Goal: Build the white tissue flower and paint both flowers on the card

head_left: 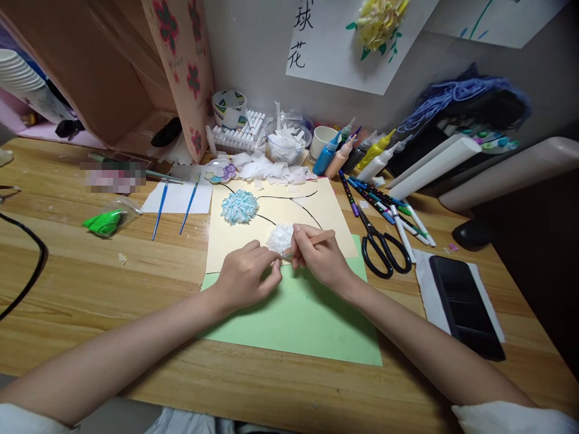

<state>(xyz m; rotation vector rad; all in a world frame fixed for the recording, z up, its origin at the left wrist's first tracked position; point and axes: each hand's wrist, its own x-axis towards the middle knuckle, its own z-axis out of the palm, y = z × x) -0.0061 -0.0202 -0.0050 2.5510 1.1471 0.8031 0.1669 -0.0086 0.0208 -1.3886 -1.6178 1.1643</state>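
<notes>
A cream sheet of paper (230,244) lies over a green sheet (294,319), with thin black stem lines drawn on it. On the cream sheet sits a fluffy blue-and-white paper flower (239,207). Below and right of it is a white paper flower (279,238). My left hand (248,274) is curled at the lower left edge of the white flower, its index fingertip at the petals; what its fingers pinch, if anything, is too small to tell. My right hand (319,256) grips a light wooden stick (323,237), its lower end hidden by the fingers beside the flower.
Black-handled scissors (384,244) and several markers (384,205) lie to the right, near a black case (465,304). Paint bottles (339,158) and a bowl of white paper scraps (287,144) stand behind. Two blue paintbrushes (160,208) lie at left.
</notes>
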